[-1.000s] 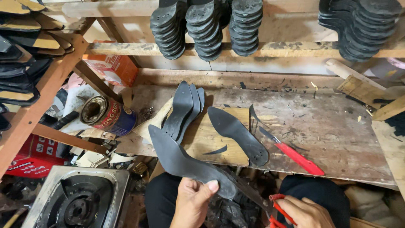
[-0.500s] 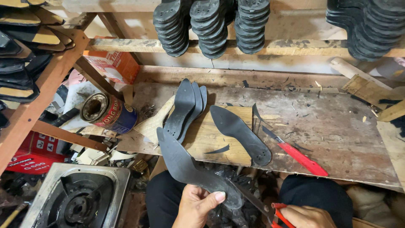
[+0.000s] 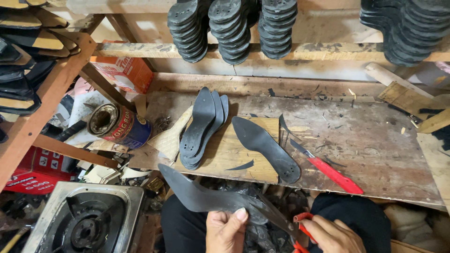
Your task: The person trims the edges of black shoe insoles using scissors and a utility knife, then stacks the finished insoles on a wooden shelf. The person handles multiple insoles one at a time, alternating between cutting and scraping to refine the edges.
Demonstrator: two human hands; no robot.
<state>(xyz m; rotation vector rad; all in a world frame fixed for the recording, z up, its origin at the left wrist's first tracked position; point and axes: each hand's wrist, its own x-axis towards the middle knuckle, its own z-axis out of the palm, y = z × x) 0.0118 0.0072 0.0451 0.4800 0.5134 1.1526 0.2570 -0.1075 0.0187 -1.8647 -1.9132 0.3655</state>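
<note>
A dark, thin sole-shaped sheet (image 3: 201, 194) is pinched by the left hand (image 3: 226, 230) below the workbench (image 3: 375, 154) front edge, its pointed end jutting left over the lap toward the stove (image 3: 79, 220). Red-handled scissors (image 3: 286, 224) are gripped by the right hand (image 3: 330, 235), blades met at the sheet's right end. On the bench, 1 stack of soles (image 3: 201, 126), 1 single sole (image 3: 265, 147) and a red knife (image 3: 328, 168) are laid, with bare wood to the right.

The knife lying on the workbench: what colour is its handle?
Red. The knife lies on the wooden workbench beside a single black sole, clearest in the head view.
</note>
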